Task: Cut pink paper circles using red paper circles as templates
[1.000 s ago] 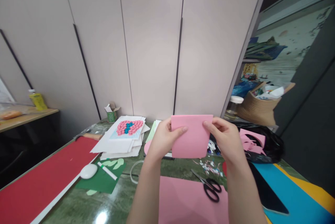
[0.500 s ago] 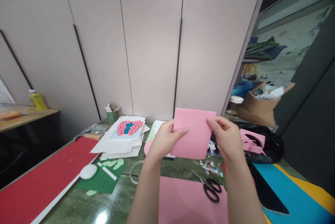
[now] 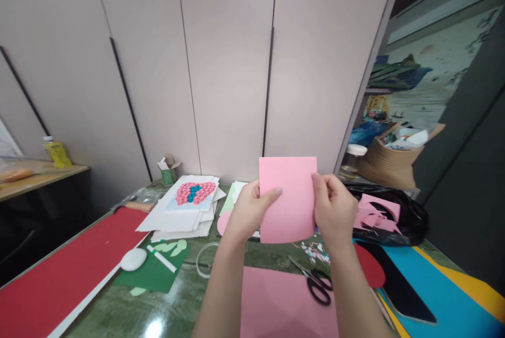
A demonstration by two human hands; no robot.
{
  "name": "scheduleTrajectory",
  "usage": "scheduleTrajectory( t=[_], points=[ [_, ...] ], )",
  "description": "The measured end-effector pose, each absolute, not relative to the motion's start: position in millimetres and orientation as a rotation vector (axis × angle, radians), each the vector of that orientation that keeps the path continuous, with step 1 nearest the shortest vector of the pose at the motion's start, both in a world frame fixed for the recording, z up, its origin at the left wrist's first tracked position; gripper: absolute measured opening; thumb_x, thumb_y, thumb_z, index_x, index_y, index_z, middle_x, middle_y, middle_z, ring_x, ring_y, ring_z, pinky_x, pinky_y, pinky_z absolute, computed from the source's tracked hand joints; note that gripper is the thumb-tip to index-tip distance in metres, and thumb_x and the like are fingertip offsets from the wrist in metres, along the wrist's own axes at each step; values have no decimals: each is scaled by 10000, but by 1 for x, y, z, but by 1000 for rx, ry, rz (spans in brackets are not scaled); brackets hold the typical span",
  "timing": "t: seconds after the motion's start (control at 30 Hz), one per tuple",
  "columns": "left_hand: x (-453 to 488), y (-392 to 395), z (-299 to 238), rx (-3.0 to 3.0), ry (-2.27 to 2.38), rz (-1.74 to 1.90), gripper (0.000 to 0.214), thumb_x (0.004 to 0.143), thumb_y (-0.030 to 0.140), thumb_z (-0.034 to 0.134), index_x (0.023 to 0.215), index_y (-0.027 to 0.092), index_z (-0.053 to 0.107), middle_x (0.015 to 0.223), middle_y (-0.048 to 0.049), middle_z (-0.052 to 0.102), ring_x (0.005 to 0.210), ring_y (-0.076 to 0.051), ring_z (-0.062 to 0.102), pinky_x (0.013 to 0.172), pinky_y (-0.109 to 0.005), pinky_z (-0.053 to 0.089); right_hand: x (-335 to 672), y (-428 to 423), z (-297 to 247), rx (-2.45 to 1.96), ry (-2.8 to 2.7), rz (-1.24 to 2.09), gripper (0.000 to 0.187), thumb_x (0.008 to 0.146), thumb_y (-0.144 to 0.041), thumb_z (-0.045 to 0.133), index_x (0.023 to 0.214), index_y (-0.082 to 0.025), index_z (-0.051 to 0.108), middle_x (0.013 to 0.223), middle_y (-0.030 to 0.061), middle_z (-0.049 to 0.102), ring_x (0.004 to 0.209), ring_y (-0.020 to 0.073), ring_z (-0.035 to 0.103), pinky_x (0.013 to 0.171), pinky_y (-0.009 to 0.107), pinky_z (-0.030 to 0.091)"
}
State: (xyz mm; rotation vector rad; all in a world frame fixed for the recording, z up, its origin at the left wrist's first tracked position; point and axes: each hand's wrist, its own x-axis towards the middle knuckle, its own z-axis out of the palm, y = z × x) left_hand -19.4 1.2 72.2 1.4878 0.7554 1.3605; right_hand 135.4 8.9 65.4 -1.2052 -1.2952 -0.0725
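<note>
A roughly square piece of pink paper (image 3: 294, 217) is held up above the table, between my two hands. My left hand (image 3: 252, 206) grips its left side, thumb flat on the front and the other fingers behind it. At the right edge, my right hand (image 3: 335, 206) pinches the sheet with thumb and curled fingers. Below them a larger pink sheet (image 3: 280, 301) lies on the table. Black-handled scissors (image 3: 319, 285) rest across its upper right part, their blades slightly apart. Small paper scraps (image 3: 313, 251) lie just beyond the scissors.
To the left are a red sheet (image 3: 79, 264), a dark green sheet (image 3: 158, 277) with a white marker (image 3: 161, 259), and stacked white papers (image 3: 169, 219). On the right lie a red disc (image 3: 371, 267), a black piece (image 3: 406, 288), a blue sheet (image 3: 442, 296) and a black bag (image 3: 414, 222).
The pink piece has turned slightly and now stands straighter, a little farther left. My right hand has moved left with its edge, uncovering the red disc.
</note>
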Motion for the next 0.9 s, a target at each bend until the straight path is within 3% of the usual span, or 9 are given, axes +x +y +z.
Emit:
scheduleTrajectory(
  t=[0.33,0.57,0.9],
  points=[
    [-19,-1,72,1480,731,1351,358,698,266,670,1029,149,597,1093,-108,641,980,-259,596,774,-328,491,131,12,62,-1140,-1235,-118,330,847,-357,458,576,-182,390,487,-73,300,455,77,291,473,214,242],
    [-19,0,72,1503,719,1318,319,757,250,606,1056,141,576,1145,-117,614,1041,-256,570,844,-344,464,130,13,61,-1127,-1222,-122,348,860,-343,447,568,-187,339,492,-73,274,458,76,277,472,218,232],
    [-19,1,73,1524,773,1334,293,768,247,582,1035,127,584,1098,-124,634,997,-262,590,792,-328,479,124,10,63,-1103,-1193,-181,365,888,-330,388,566,-193,286,489,-73,263,465,77,270,482,235,221]
  ],
)
